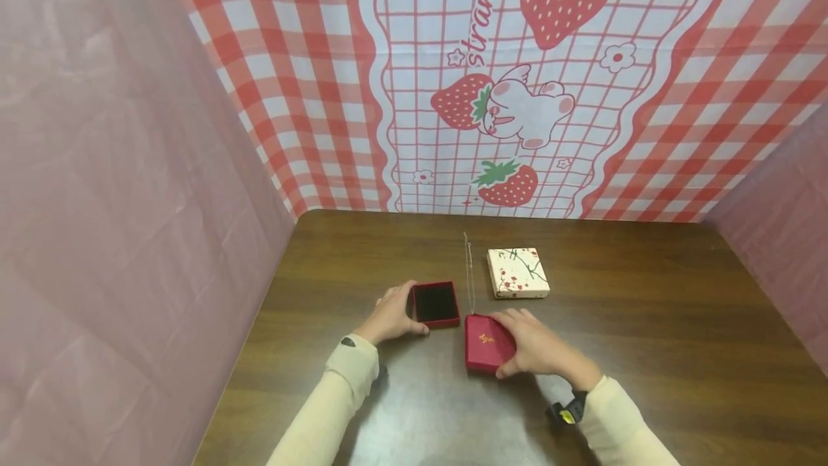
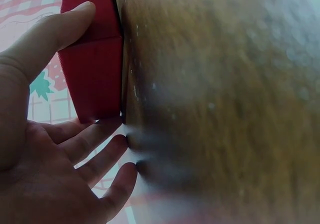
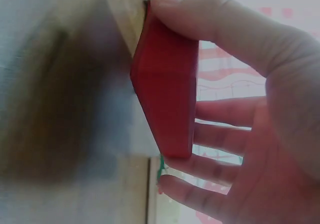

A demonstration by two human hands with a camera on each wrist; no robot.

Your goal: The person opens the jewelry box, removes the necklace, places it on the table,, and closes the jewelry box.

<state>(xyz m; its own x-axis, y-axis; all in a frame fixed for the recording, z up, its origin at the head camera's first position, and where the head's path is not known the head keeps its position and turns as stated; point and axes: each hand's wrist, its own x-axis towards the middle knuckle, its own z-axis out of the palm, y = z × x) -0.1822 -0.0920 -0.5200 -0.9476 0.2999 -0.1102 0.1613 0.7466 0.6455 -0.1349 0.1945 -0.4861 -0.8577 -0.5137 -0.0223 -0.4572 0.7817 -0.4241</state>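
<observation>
Head view | your left fingers (image 1: 399, 293) grip open black-lined square red box (image 1: 443, 323) | your right fingers (image 1: 516, 319) grip gold-marked square red box (image 1: 481, 349) | thin silver chain (image 1: 471, 282) beyond

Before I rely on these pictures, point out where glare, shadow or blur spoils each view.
Head: pale glare on the near middle of the table; left wrist: table grain blurred, soft dark shadows beside the fingertips, the open red box sharper; right wrist: a broad dark, blurred patch at left, the gold-marked red box sharper, the patterned cloth washed out.
</observation>
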